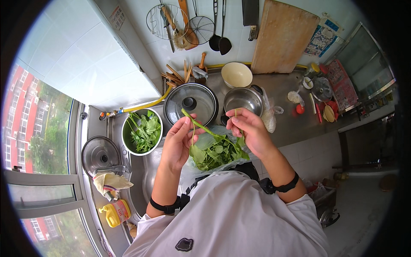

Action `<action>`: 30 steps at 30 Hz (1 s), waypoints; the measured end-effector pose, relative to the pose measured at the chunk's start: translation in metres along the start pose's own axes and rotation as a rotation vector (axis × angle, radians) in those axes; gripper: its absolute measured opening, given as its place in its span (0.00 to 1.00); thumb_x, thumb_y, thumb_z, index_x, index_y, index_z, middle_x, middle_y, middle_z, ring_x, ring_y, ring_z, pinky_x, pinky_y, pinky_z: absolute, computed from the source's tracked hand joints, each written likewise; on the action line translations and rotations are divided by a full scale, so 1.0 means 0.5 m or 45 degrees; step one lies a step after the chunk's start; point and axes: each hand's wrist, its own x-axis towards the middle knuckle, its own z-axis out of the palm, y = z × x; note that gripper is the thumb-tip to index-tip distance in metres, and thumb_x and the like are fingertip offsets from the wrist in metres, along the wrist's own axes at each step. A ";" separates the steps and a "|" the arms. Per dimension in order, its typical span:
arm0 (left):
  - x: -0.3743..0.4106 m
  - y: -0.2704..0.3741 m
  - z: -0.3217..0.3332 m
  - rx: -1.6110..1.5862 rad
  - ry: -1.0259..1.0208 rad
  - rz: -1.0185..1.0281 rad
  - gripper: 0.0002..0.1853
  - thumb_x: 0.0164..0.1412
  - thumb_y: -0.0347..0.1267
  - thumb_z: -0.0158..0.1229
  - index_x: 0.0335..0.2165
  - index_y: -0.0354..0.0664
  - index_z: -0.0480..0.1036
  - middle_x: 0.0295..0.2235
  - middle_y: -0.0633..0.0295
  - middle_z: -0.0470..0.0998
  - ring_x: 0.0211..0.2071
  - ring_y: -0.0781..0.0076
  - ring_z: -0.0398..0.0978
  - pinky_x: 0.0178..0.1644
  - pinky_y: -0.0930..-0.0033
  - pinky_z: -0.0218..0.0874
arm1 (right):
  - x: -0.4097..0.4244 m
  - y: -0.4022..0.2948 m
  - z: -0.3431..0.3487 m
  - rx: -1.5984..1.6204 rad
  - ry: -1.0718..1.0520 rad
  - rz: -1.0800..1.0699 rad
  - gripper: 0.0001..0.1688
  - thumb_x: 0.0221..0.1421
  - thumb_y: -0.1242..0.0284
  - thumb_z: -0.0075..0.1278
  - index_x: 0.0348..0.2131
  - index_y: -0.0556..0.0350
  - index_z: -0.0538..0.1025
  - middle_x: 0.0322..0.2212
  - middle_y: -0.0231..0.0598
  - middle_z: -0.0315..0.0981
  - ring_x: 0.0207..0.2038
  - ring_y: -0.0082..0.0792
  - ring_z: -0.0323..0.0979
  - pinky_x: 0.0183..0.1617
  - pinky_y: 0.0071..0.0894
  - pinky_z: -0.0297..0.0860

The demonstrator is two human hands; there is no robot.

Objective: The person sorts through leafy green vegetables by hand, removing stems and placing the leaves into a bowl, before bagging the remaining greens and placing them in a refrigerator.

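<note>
Between the thumb and fingers of my left hand (183,138) is a green leafy vegetable stem (205,128), its thick end pointing up and left. My right hand (249,130) pinches a thin green piece (241,138) with a leaf hanging below the fingers. Under both hands lies a heap of leafy greens (218,154) in a clear plastic bag (188,169), close against my body. To the left, a round bowl (124,141) with a pale rim holds more greens (146,131).
Beyond my hands stand a glass-lidded pan (173,93), a steel pot (242,99) and a cream bowl (237,74). The sink (144,180) is at left, beside a metal lid (96,151), a cloth (110,184) and a yellow pump bottle (115,213). A cutting board (284,35) leans on the wall.
</note>
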 end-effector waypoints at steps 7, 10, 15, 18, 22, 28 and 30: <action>0.001 -0.004 0.006 0.011 -0.034 0.006 0.13 0.68 0.34 0.53 0.46 0.36 0.73 0.40 0.58 0.78 0.40 0.66 0.81 0.33 0.82 0.74 | -0.001 0.012 0.027 -0.376 -0.106 -0.110 0.15 0.66 0.66 0.50 0.42 0.61 0.75 0.34 0.32 0.77 0.33 0.14 0.66 0.36 0.18 0.62; -0.005 -0.004 0.021 0.064 -0.045 -0.003 0.13 0.68 0.33 0.53 0.46 0.35 0.73 0.40 0.58 0.79 0.41 0.68 0.80 0.34 0.80 0.75 | -0.004 0.010 0.036 -0.487 -0.155 -0.086 0.16 0.61 0.66 0.56 0.41 0.61 0.75 0.32 0.28 0.75 0.29 0.13 0.61 0.33 0.18 0.61; -0.008 -0.020 0.023 0.144 -0.055 -0.068 0.13 0.68 0.33 0.53 0.44 0.35 0.75 0.40 0.59 0.79 0.41 0.73 0.79 0.35 0.78 0.75 | -0.005 0.010 0.056 -0.741 -0.084 -0.235 0.16 0.55 0.69 0.61 0.40 0.58 0.76 0.28 0.27 0.73 0.25 0.15 0.57 0.29 0.18 0.59; -0.016 -0.019 0.037 0.173 -0.088 -0.070 0.12 0.68 0.34 0.54 0.42 0.36 0.76 0.39 0.61 0.79 0.40 0.75 0.78 0.38 0.74 0.75 | -0.015 -0.009 0.070 -0.923 -0.064 -0.203 0.14 0.55 0.71 0.60 0.39 0.59 0.76 0.27 0.30 0.72 0.24 0.20 0.61 0.29 0.23 0.62; -0.018 -0.026 0.047 0.296 -0.057 0.028 0.11 0.67 0.34 0.55 0.39 0.37 0.76 0.36 0.64 0.79 0.38 0.76 0.77 0.42 0.69 0.74 | -0.015 0.003 0.075 -1.093 -0.046 -0.511 0.13 0.55 0.70 0.59 0.38 0.59 0.76 0.26 0.36 0.71 0.25 0.32 0.68 0.31 0.30 0.66; -0.014 -0.035 0.054 0.445 -0.076 0.112 0.11 0.68 0.35 0.54 0.36 0.38 0.74 0.35 0.66 0.76 0.37 0.78 0.74 0.43 0.69 0.72 | -0.007 0.015 0.073 -1.328 -0.018 -0.933 0.10 0.53 0.77 0.59 0.36 0.60 0.75 0.26 0.39 0.70 0.27 0.40 0.68 0.32 0.35 0.66; -0.010 -0.038 0.048 0.478 -0.141 0.117 0.11 0.68 0.36 0.54 0.36 0.38 0.74 0.36 0.65 0.76 0.38 0.77 0.74 0.42 0.69 0.72 | -0.010 0.013 0.073 -1.336 -0.038 -0.940 0.10 0.51 0.78 0.59 0.34 0.60 0.75 0.26 0.41 0.70 0.28 0.44 0.69 0.33 0.38 0.67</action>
